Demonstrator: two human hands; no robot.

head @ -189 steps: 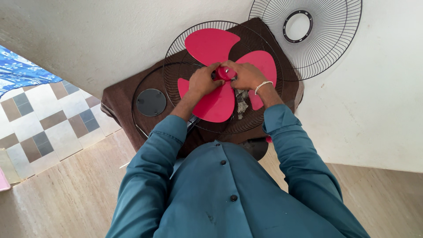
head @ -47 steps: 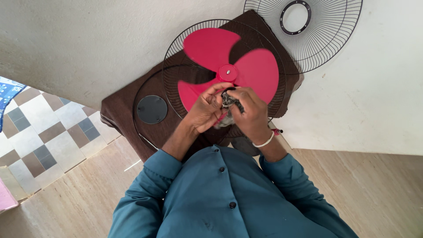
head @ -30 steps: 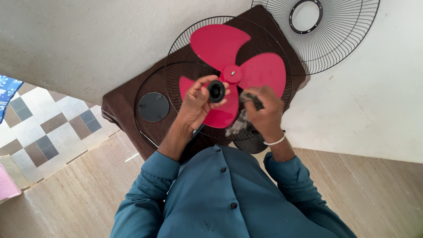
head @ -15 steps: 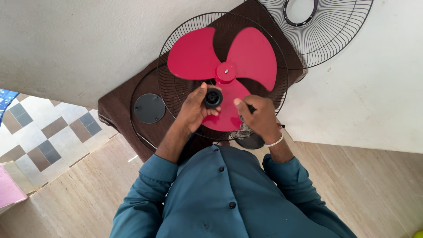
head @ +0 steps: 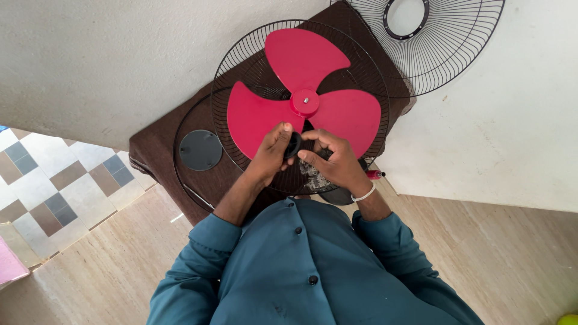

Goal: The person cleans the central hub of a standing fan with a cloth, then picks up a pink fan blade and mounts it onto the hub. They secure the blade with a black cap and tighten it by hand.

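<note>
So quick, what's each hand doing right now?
Left hand: closed on a small black round cap, in front of the red fan blade.
Right hand: fingertips on the same cap, a grey rag bunched under the palm.

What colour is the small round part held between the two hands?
Black; the round cap shows best in the head view, below the red blade.

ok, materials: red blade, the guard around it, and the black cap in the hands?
Red blade: looks like moulded plastic, smooth and semi-gloss, with even colour and soft highlights. Guard: thin black wire, probably coated metal, with fine radial spokes. Black cap: likely matte plastic, held between the left hand and right hand; mostly hidden.
</note>
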